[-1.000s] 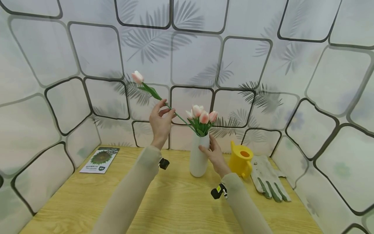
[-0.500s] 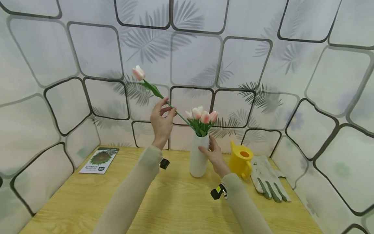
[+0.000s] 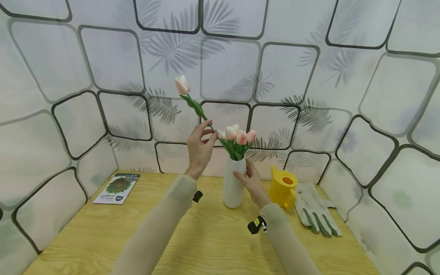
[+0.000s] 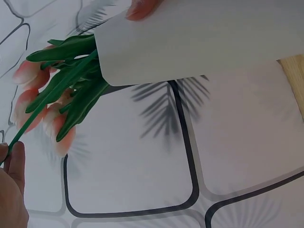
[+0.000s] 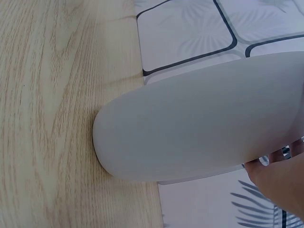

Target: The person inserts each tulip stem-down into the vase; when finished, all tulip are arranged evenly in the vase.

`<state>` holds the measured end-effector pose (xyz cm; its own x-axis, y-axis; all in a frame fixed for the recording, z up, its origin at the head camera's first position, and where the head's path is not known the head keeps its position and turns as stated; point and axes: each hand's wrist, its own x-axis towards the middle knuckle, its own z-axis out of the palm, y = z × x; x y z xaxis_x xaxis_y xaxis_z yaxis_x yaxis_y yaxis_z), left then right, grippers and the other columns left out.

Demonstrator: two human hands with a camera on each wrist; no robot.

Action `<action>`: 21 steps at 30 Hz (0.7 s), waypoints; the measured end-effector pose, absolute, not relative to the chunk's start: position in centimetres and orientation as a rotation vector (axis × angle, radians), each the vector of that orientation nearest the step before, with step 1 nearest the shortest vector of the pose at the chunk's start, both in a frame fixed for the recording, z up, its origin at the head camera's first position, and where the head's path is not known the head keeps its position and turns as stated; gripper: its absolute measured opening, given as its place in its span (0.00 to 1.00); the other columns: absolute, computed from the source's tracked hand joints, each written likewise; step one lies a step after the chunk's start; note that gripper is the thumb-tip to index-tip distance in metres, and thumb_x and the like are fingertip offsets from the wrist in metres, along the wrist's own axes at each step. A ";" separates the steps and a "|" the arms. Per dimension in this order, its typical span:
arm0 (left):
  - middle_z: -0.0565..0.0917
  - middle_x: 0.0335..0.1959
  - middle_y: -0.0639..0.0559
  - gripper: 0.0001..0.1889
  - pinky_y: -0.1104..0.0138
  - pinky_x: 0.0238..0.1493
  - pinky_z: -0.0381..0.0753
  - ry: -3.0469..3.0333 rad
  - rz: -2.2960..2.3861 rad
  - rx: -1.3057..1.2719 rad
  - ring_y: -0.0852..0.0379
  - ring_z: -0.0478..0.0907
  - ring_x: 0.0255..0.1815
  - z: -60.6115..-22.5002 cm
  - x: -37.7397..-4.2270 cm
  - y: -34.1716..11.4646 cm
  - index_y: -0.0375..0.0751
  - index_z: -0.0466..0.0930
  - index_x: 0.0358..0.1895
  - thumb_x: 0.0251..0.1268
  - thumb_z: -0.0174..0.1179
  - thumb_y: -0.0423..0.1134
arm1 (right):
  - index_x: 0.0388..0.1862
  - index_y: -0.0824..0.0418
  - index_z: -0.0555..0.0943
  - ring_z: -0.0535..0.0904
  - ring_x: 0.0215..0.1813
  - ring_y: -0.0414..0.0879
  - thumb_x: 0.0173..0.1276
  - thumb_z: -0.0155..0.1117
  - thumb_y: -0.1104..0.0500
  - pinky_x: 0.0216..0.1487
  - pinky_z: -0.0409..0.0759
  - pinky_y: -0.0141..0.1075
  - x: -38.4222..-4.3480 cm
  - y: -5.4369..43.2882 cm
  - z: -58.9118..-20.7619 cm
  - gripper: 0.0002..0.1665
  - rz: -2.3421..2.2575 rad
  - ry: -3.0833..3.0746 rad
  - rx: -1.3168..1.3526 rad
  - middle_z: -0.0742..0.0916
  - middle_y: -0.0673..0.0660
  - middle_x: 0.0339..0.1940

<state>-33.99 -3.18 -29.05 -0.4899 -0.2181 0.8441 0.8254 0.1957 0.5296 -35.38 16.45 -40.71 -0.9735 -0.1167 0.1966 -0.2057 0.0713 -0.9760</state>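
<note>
A single pale pink tulip (image 3: 182,84) leans up and to the left, its green stem (image 4: 47,99) running into the mouth of a white vase (image 3: 234,185). My left hand (image 3: 200,147) pinches that stem between thumb and fingers, left of the vase and above its rim. Several pink and white tulips (image 3: 237,135) stand bunched in the vase, their leaves spreading over the rim. On the vase's right side, my right hand (image 3: 253,182) grips the upper body, thumb in front and fingers behind. The vase stands upright on the wooden table (image 5: 52,118).
Right of the vase stands a yellow watering can (image 3: 283,189). A grey-white work glove (image 3: 317,210) lies beside it, at the right. A seed packet with a sunflower picture (image 3: 117,189) lies at the back left. Patterned curtain (image 3: 230,68) encloses the table behind and at the sides.
My left hand has moved right, toward the vase, and the tulip it holds has swung right and stands steeper. My right hand and the vase have stayed in place.
</note>
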 end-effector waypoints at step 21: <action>0.86 0.49 0.42 0.15 0.63 0.38 0.88 -1.673 -1.196 -0.807 0.48 0.86 0.42 -29.7 -35.5 -1.8 0.36 0.83 0.53 0.64 0.63 0.27 | 0.81 0.49 0.47 0.55 0.79 0.55 0.68 0.67 0.51 0.79 0.54 0.57 -35.7 16.6 -41.0 0.52 2.075 -2.243 0.324 0.57 0.54 0.81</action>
